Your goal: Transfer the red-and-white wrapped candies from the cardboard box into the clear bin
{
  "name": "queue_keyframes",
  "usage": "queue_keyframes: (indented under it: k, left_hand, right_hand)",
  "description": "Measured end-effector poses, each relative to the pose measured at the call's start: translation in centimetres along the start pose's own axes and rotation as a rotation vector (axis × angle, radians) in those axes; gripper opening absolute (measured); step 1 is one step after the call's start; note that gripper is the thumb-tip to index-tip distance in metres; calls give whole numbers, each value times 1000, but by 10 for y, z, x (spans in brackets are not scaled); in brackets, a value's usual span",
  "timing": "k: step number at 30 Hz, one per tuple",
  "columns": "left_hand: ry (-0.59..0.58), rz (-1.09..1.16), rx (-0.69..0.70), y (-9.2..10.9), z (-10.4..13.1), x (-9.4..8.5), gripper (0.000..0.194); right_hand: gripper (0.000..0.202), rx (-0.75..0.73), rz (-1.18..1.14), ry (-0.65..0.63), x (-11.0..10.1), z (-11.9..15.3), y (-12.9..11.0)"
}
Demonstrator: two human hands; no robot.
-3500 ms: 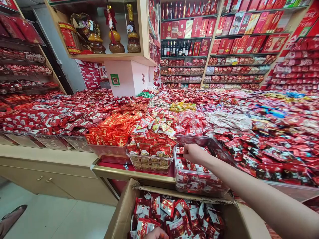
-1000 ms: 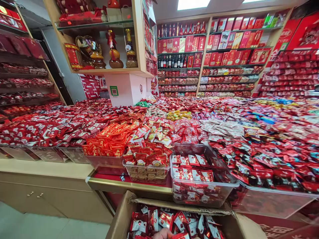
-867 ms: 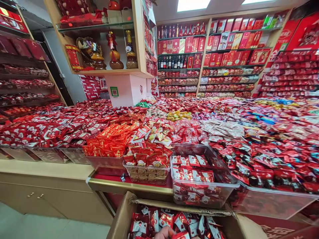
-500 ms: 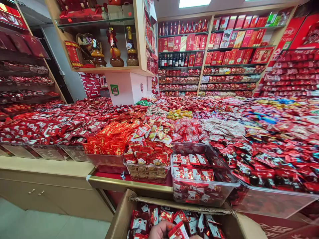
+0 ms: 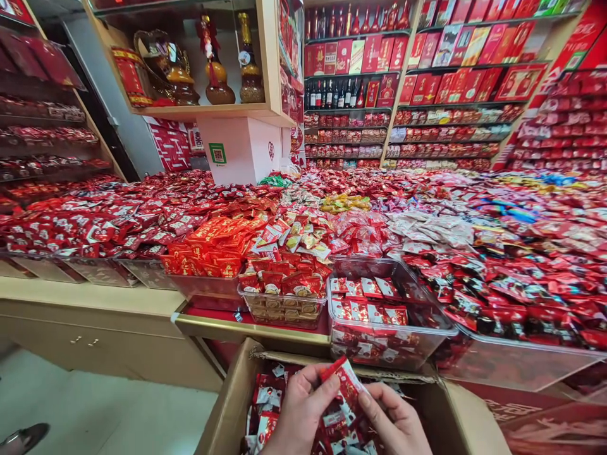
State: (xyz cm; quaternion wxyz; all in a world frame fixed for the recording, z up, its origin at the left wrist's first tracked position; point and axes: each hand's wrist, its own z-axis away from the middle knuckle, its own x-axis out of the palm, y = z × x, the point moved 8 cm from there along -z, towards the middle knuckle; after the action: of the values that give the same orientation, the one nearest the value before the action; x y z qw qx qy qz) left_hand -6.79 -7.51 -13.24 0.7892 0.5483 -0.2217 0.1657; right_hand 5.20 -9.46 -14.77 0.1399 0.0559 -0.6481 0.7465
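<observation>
We pinch a red-and-white packet (image 5: 349, 383) between our left hand (image 5: 303, 404) and our right hand (image 5: 394, 418) above an open cardboard box (image 5: 229, 392) of loose packets (image 5: 268, 398), while just beyond it a clear bin (image 5: 422, 330) holds rowed packets (image 5: 359, 311) beside a smaller clear tub (image 5: 283, 309).

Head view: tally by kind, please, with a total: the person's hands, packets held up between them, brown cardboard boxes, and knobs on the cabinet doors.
Hands, left hand and right hand: 2
Held packet, red and white: 1
Cardboard box: 1
Cabinet-door knobs: 2
Total: 6
</observation>
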Motion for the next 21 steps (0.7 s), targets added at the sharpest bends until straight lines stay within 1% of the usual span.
queue_keyframes:
  k: [3,5,7,10,12,13,15,17,18,19,21]
  left_hand:
    - [-66,54,-56,10,7,16,19]
    - [-97,78,-74,15,10,23,21]
    - [-89,46,-58,17,11,23,21]
    - [-23,-90,5,15,7,10,22]
    - [8,-155,30,10,2,1,24]
    - [15,-151,19,6,0,-2,27]
    - [-7,-68,-26,-3,-2,-2,34]
    - [-57,61,-78,-9,-1,3,41]
    - [-78,116,-96,-9,1,6,44]
    - [-92,153,-102,-8,2,9,46]
    - [-88,177,-91,-3,7,12,48]
  right_hand:
    - [29,-7,35,-21,2,1,-11]
    - [29,-1,50,-28,5,1,-15]
    - [29,-6,61,-34,7,2,-17]
    - [27,-92,157,-33,7,3,-23]
    - [23,-243,334,-12,5,4,-34]
    - [19,-356,442,-8,5,6,-42]
    - [12,-627,640,-1,9,13,-60]
    - [17,-875,777,-47,18,24,-71]
    - [20,-956,824,-88,22,28,-73]
    - [22,-1003,863,-136,26,32,-73]
    - [21,-1015,886,-211,30,35,-72]
